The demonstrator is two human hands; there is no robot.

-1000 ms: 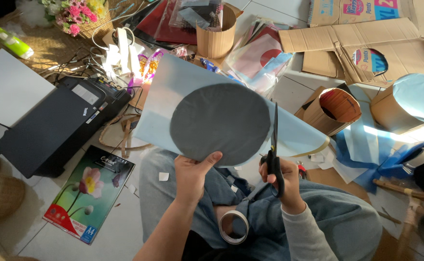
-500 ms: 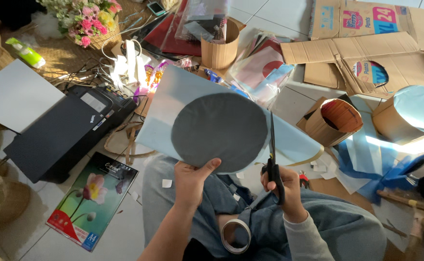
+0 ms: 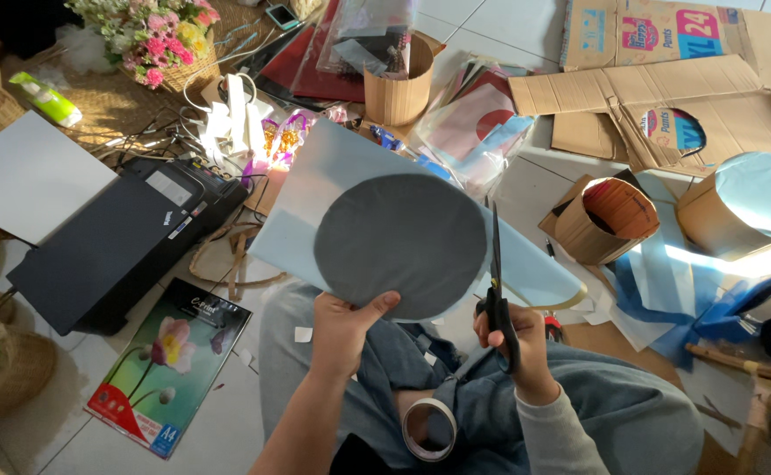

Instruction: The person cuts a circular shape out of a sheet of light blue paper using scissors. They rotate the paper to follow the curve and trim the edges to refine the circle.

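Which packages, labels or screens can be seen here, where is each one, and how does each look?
Photo paper pack: floor, lower left; flat rectangle, flower picture, green and red.
Cardboard box: top right; flattened brown, colourful print.
Black printer: left; small grey panel on top.
Snack packets: above blue sheet; pink, yellow.

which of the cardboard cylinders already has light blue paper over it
The cardboard cylinder at the far right, its top covered in light blue paper. The short one beside it and the tall one near the top are bare brown.

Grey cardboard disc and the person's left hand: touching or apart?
Touching. The head view shows the left hand pinching the lower edge of the grey cardboard disc, thumb on its face.
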